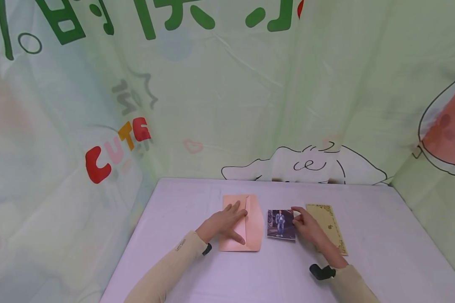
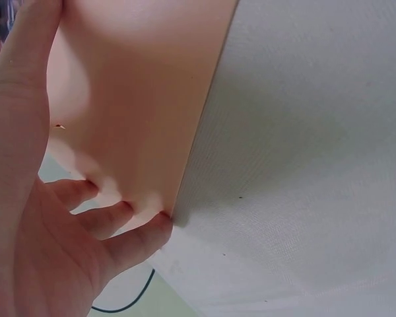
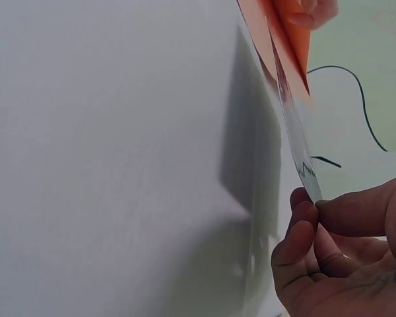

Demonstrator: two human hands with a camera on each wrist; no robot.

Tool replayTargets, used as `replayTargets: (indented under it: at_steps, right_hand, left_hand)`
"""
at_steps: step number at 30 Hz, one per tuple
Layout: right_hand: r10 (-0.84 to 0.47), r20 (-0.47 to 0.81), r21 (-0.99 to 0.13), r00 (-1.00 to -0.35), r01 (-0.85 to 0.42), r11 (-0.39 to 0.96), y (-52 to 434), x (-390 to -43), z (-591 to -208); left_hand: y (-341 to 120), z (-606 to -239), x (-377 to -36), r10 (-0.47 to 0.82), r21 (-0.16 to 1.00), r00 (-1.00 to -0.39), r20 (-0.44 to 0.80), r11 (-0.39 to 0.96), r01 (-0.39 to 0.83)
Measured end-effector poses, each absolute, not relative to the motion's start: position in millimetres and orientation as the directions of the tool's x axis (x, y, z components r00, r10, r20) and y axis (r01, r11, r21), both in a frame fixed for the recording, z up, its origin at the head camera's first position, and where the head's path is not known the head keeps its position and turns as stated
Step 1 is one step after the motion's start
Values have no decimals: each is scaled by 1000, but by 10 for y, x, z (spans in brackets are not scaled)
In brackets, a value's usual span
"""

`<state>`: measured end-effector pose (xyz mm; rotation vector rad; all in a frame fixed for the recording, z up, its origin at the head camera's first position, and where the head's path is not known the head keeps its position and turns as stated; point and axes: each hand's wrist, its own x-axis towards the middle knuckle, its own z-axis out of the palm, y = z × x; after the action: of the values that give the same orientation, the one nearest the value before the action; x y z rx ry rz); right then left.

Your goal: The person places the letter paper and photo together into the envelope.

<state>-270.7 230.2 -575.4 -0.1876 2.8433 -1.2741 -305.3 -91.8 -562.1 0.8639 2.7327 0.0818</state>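
- Left hand (image 1: pixel 224 224) is down on the pink envelope (image 1: pixel 253 227), just left of centre in the head view, fingers stretched out flat and pressing on it.
- Left wrist view confirms it: fingertips (image 2: pixel 129 214) sit at the envelope (image 2: pixel 145 112) edge, straight, not curled round anything; the pink sheet fills the upper left of that frame.
- The envelope lies on the white table (image 1: pixel 383 235), its flap open, long side running away from the person.
- Right hand (image 1: pixel 307 227) is right of centre, and it has the photo (image 1: pixel 280 224) by its right edge.
- Right wrist view: thumb and fingers (image 3: pixel 302 221) pinch the photo (image 3: pixel 297 132) at its edge, lower right of the frame; the photo shows edge-on as a thin strip rising toward the top, lifted off the table (image 3: pixel 105 158) on the held side.
- The photo sits just beside the envelope, on its right, a narrow gap between them in the head view; it shows a standing figure in blue.
- A yellow card (image 1: pixel 327 225) with a patterned border lies right of the photo, partly under the right hand and wrist.
- Both sleeves are cream; a dark device sits at each wrist.
- Behind the table hangs a pale green cloth (image 1: pixel 250 105) with green characters at the top and the word "CUTE" at the left.
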Motion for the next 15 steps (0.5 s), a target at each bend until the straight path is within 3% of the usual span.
replayTargets:
  at_steps: [6, 15]
  right_hand:
    - [-154, 68, -764, -986, -150, 627, 2141, -2743, -5743]
    - [-152, -2, -781, -988, -93, 618, 1884, -2765, -5714]
  left_hand:
    - [-920, -5642, -3063, 572, 131, -785, -237, 820, 558]
    - [-915, -5655, -3058, 557, 159, -791, -252, 830, 534]
